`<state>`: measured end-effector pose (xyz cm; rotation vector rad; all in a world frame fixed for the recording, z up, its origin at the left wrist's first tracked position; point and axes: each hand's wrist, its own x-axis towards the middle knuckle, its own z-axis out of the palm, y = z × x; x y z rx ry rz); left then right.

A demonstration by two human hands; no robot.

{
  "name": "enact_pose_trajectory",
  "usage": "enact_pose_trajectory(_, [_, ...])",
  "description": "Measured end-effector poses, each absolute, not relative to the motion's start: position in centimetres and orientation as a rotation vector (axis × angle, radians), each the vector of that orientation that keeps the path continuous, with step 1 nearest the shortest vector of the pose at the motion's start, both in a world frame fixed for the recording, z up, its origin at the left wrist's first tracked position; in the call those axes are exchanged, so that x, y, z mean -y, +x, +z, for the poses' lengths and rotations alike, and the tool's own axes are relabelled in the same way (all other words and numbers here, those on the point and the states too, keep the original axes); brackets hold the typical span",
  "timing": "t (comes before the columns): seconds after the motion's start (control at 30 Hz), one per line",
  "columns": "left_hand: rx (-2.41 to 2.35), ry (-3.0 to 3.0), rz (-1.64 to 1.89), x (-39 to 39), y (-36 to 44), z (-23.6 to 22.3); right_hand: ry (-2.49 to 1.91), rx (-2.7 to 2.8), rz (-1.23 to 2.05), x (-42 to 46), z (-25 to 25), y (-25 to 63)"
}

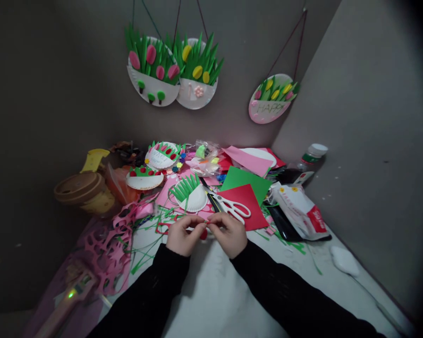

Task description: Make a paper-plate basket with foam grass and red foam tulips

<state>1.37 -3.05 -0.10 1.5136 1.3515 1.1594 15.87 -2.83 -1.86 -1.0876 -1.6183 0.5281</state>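
My left hand and my right hand meet fingertip to fingertip above the white table. Both are closed in a pinch on a small red paper piece, mostly hidden by the fingers. Just beyond them lies a folded white paper plate with green paper grass rising from it. White-handled scissors rest to its right, partly over a red paper sheet. A green sheet lies behind that one.
Pink paper offcuts and green strips cover the left side. A glue gun with a lit green light is at the lower left, near a lidded cup. Finished plates hang on the wall. A white packet lies right.
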Motion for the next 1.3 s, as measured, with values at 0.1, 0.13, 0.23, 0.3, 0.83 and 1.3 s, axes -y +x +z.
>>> enact_pose_trajectory(0.1, [-1.349, 1.533, 1.123, 3.0, 1.4, -0.4, -1.019, 1.662, 0.415, 2.8, -1.7, 16.0])
enact_pose_trajectory(0.13, [-1.350, 1.542, 1.115, 3.0, 1.4, -0.4, -1.005, 1.675, 0.386, 2.8, -1.7, 16.0])
enact_pose_trajectory(0.23, [-1.350, 1.561, 1.114, 3.1, 1.4, -0.3, -0.990, 1.701, 0.330, 2.9, -1.5, 16.0])
enact_pose_trajectory(0.3, [-1.342, 1.568, 1.132, 3.2, 1.4, -0.1, -0.985, 1.707, 0.323, 2.9, -1.3, 16.0])
enact_pose_trajectory(0.83, [-1.291, 1.690, 1.253, 3.0, 1.0, -0.2, -0.988, 1.707, 0.482, 2.9, -1.2, 16.2])
enact_pose_trajectory(1.3, [-1.257, 1.790, 1.274, 3.3, 1.0, 0.6, -1.003, 1.680, 0.588, 3.2, -0.5, 15.9])
